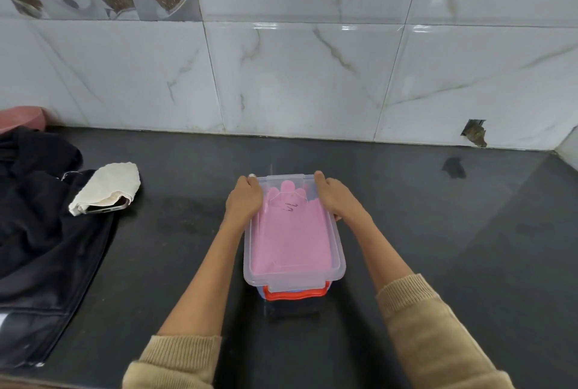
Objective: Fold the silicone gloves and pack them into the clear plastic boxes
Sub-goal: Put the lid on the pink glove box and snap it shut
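A clear plastic box [339,259] with its lid on sits in the middle of the dark counter. Through the lid I see a pink silicone glove [292,235] lying flat inside, fingers pointing toward the wall. The box rests on top of another container with a red rim [295,293]. My left hand [244,199] grips the far left corner of the box. My right hand [336,196] grips the far right edge. Both hands press on the lid's rim.
A black garment [40,216] covers the counter's left side, with a phone [106,208] partly wrapped in a cream cloth [109,180] on it. A pink object [18,116] sits at the far left by the tiled wall [297,76].
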Available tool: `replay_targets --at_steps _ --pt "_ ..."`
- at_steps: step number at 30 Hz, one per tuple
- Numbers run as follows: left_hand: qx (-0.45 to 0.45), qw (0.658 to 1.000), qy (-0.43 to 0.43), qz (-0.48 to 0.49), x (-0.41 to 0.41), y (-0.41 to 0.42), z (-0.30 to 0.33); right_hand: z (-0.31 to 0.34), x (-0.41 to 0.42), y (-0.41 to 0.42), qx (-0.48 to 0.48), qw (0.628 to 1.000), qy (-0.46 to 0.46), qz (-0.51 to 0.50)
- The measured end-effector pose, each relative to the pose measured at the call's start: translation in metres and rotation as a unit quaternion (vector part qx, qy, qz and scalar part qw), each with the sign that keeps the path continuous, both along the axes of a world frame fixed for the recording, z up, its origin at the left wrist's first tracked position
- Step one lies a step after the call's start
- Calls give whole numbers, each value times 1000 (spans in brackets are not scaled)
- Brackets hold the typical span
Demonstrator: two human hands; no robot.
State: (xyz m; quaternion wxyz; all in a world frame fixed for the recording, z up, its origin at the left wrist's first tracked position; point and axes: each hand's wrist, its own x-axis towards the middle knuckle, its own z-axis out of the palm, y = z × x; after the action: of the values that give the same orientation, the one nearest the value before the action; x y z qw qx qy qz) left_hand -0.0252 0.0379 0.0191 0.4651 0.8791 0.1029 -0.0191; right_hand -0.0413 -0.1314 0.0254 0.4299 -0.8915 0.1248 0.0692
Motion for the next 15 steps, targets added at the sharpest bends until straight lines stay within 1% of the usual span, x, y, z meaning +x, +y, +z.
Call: replay_targets --at_steps 5,7,11,15 --pt "-15 999 1 -29 4 -16 -6 -6 1 -18 12 1000 1 -18" --pt "-14 999 3 -44 6 -23 -8 -7 0 -25 3 1000 0 -22" --pt "-5 998 -1 -69 10 -35 -12 -11 -2 -36 -18 999 -30 -30" --pt "-4 997 4 -71 14 -36 -15 -13 -3 -35 -27 998 -45 -42"
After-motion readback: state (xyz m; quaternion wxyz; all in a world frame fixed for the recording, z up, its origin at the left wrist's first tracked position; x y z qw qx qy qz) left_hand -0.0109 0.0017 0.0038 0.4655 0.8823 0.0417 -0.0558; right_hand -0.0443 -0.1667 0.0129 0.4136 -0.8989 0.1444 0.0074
